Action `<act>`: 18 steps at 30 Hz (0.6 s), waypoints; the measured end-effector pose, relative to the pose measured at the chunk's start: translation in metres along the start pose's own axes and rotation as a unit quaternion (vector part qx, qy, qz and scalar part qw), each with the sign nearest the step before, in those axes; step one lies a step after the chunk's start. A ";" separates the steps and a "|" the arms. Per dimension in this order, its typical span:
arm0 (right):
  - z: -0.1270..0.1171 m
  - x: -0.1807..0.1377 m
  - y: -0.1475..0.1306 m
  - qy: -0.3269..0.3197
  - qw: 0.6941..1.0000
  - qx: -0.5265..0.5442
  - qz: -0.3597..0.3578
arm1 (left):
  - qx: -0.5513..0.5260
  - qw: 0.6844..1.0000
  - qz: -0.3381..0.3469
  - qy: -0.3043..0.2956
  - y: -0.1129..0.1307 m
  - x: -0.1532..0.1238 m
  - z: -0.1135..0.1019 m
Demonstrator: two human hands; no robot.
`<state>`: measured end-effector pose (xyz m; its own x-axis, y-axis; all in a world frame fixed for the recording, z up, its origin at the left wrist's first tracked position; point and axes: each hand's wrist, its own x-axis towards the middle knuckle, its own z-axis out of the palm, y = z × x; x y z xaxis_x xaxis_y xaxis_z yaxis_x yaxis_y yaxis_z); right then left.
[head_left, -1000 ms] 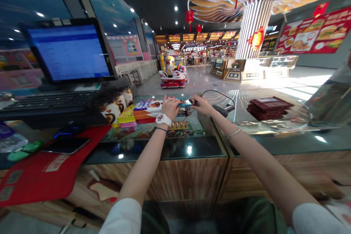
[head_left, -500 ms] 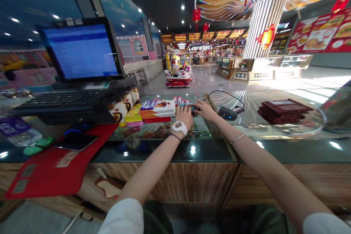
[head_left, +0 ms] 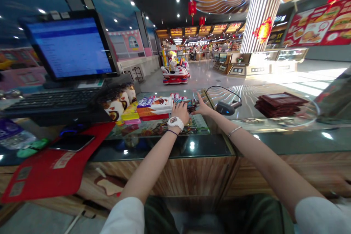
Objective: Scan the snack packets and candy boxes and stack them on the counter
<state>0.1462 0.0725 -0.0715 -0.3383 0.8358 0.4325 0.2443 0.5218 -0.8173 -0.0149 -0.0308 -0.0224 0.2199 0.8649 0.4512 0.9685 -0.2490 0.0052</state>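
My left hand [head_left: 180, 112], with a white watch [head_left: 176, 121] at the wrist, lies over the near left side of some small teal and dark packets [head_left: 190, 105], its fingers stretched out. At their right end is my right hand [head_left: 202, 106], fingers spread and one pointing up; a thin bracelet circles that wrist. Both hands seem to touch the packets, whose exact kind is too small to make out. Against the left hand's outer side stands a row of white, orange and purple snack boxes [head_left: 156, 106]. Small pink-and-white items [head_left: 175, 96] sit behind.
Right of the hands lie a black barcode scanner [head_left: 227, 108] and a stack of dark brown packs [head_left: 279, 103] on the glass counter. To the left are brown-and-white pouches [head_left: 120, 104], a keyboard [head_left: 55, 98], a monitor [head_left: 71, 47] and a phone [head_left: 72, 142] on a red mat [head_left: 49, 170].
My right hand's fingers have lifted and spread off the packets' top, leaving more of them showing. My left hand stays beside them. The whole view has shifted slightly.
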 end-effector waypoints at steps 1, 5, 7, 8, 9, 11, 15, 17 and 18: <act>0.002 0.001 -0.002 -0.003 1.000 0.015 0.004 | 0.000 1.000 0.000 0.001 -0.001 0.001 0.000; 0.005 0.008 -0.002 -0.020 0.999 0.047 0.007 | 0.001 1.000 -0.001 0.002 -0.001 0.002 0.001; 0.004 0.010 0.004 -0.018 0.999 0.032 -0.004 | -0.002 1.000 -0.003 0.001 -0.001 0.002 0.000; 0.003 0.012 0.007 -0.017 1.000 0.022 -0.011 | -0.006 1.000 -0.005 0.001 -0.001 0.002 0.000; 0.002 0.013 0.011 -0.016 1.000 0.015 -0.017 | -0.010 1.000 -0.005 0.002 -0.001 0.002 0.000; 0.001 0.014 0.017 -0.024 0.999 0.014 -0.022 | -0.018 1.000 -0.003 0.006 -0.001 0.002 0.000; -0.003 0.014 0.024 -0.048 0.998 0.044 0.003 | -0.019 1.000 0.005 0.020 0.000 0.002 0.001; -0.008 0.013 0.024 -0.052 0.997 0.052 0.019 | -0.017 1.000 0.004 0.015 0.000 0.002 0.000; -0.011 0.011 0.025 -0.053 0.997 0.055 0.025 | -0.017 1.000 0.004 0.012 0.001 0.002 0.000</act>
<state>0.1586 0.0967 -0.0826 -0.4229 0.8351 0.3518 0.1653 0.4528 -0.8762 -0.0138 -0.0294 -0.0212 0.2248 0.8524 0.4721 0.9621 -0.2708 0.0309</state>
